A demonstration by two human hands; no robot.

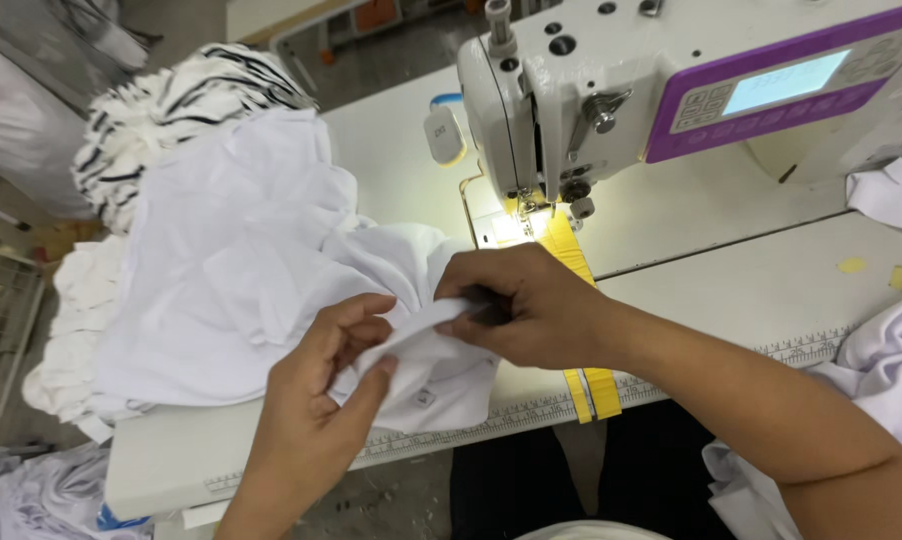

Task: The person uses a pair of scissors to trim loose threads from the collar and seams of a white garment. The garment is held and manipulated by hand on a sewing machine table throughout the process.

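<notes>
A white garment lies bunched on the left part of the sewing table, in front of a white sewing machine. My left hand pinches a folded edge of the white garment near the table's front edge. My right hand grips the same edge a little higher and to the right, with a small dark object partly hidden in its fingers. Both hands sit just in front of the lit needle area.
Yellow tape strips run from the needle to the table's front edge, where a printed ruler lies. A striped black-and-white fabric pile sits behind the garment. More white cloth lies at right. A wire rack stands at left.
</notes>
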